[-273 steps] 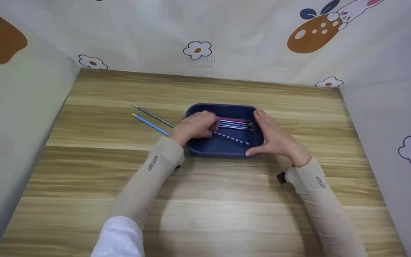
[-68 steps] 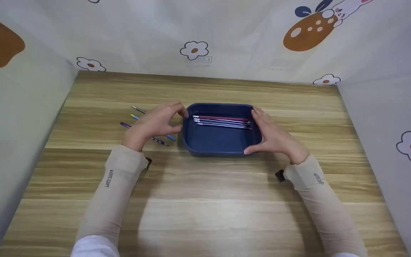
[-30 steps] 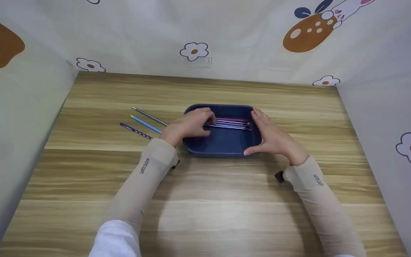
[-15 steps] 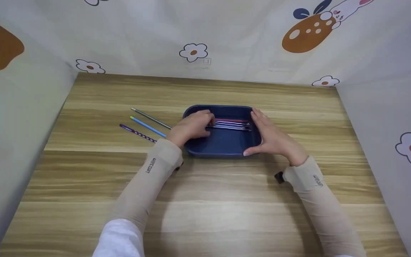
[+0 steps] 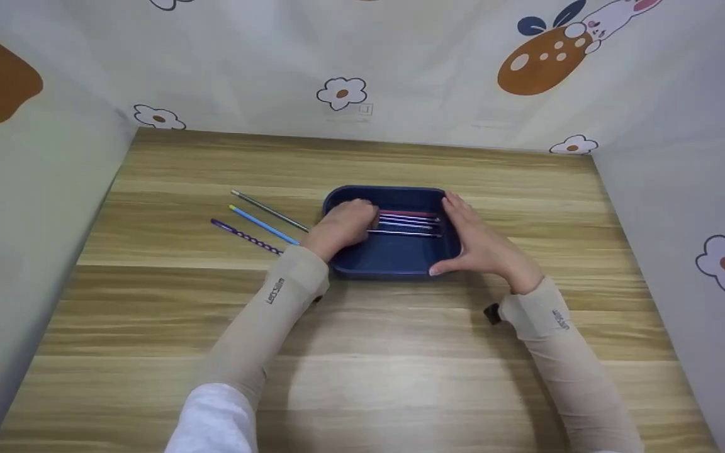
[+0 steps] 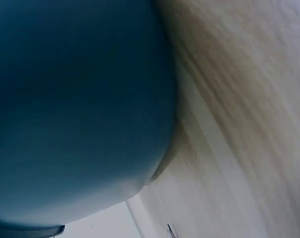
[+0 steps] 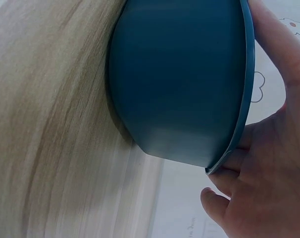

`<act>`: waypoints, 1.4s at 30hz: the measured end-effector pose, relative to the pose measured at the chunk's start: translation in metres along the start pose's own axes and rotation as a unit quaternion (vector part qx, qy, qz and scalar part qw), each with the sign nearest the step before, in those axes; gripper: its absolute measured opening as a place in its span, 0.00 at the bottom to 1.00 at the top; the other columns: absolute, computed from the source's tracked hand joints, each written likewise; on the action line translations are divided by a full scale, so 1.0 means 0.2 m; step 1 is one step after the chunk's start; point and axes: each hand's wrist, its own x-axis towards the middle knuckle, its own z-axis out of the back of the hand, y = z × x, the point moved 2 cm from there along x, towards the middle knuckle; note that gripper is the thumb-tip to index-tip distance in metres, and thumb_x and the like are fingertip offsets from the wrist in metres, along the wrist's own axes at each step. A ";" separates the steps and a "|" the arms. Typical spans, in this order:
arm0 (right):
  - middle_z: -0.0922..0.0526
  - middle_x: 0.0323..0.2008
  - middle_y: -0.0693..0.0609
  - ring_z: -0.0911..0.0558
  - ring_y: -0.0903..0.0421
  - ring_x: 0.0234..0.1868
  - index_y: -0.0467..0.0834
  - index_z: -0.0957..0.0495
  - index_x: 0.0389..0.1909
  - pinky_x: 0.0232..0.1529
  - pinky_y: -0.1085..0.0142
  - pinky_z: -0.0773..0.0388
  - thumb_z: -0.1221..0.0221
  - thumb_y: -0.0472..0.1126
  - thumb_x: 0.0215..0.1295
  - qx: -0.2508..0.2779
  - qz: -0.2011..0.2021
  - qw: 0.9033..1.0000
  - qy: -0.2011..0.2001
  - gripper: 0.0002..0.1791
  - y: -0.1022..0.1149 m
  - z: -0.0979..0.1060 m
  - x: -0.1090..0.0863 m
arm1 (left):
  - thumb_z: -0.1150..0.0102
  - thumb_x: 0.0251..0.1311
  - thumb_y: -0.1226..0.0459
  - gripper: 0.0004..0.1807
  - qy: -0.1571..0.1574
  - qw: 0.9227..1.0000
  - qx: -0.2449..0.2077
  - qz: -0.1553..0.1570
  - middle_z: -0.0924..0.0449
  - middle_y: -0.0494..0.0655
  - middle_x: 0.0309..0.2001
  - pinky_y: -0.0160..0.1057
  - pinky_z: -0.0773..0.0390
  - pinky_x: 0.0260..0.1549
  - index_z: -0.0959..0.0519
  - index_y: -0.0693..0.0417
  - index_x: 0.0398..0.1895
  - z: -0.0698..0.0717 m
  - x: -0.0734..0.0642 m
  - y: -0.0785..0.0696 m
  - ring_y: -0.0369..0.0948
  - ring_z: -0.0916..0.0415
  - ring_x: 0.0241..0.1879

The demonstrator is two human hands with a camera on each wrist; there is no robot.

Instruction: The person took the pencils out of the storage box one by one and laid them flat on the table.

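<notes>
A navy blue rectangular tray (image 5: 394,273) sits on the table, holding several pencils in its back half. Inside its left part, my left hand (image 5: 343,225) has its fingers curled on the end of one dark pencil (image 5: 406,234); the fingertips are hidden. That pencil lies apart from the others, which include a red pencil (image 5: 408,212) and striped ones. At the tray's right end my right hand (image 5: 485,242) holds the tray, thumb on the front rim and fingers at the back corner. The right wrist view shows this hand (image 7: 269,168) at the rim beside the tray wall (image 7: 179,84).
Left of the tray lie a grey-green pencil (image 5: 268,209), a blue pencil (image 5: 263,224) and a purple patterned pencil (image 5: 246,236), partly behind the left wrist. The tray's outer wall (image 6: 80,114) fills much of the left wrist view. Patterned curtains (image 5: 425,75) enclose the wooden table (image 5: 400,352).
Earlier the spotted purple pencil was in the tray; it now lies on the table at the left. My left hand returned into the tray, and one pencil has shifted toward the front.
</notes>
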 end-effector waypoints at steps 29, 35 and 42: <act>0.64 0.75 0.45 0.62 0.47 0.75 0.37 0.59 0.73 0.72 0.50 0.59 0.32 0.71 0.33 -0.003 -0.006 1.000 0.005 0.73 0.00 0.00 0.00 | 0.44 0.50 0.73 0.09 -0.049 0.997 -0.001 -0.063 0.25 0.47 0.36 0.40 0.25 0.38 0.23 0.54 0.34 0.12 -0.12 0.01 0.42 0.28 0.37; 0.64 0.75 0.47 0.62 0.47 0.75 0.37 0.59 0.73 0.71 0.50 0.58 0.32 0.71 0.33 -0.003 -0.004 1.000 0.002 0.73 0.00 0.00 0.00 | 0.47 0.51 0.73 0.09 -0.069 0.996 -0.007 -0.064 0.26 0.48 0.37 0.42 0.25 0.40 0.24 0.55 0.35 0.17 -0.18 0.04 0.44 0.28 0.38; 0.63 0.75 0.45 0.61 0.48 0.75 0.36 0.58 0.73 0.71 0.49 0.56 0.32 0.71 0.34 -0.004 0.001 1.000 -0.001 0.72 0.00 0.00 0.00 | 0.50 0.49 0.75 0.12 -0.103 0.992 -0.026 -0.069 0.23 0.48 0.39 0.43 0.24 0.37 0.25 0.56 0.37 0.23 -0.26 0.10 0.45 0.26 0.37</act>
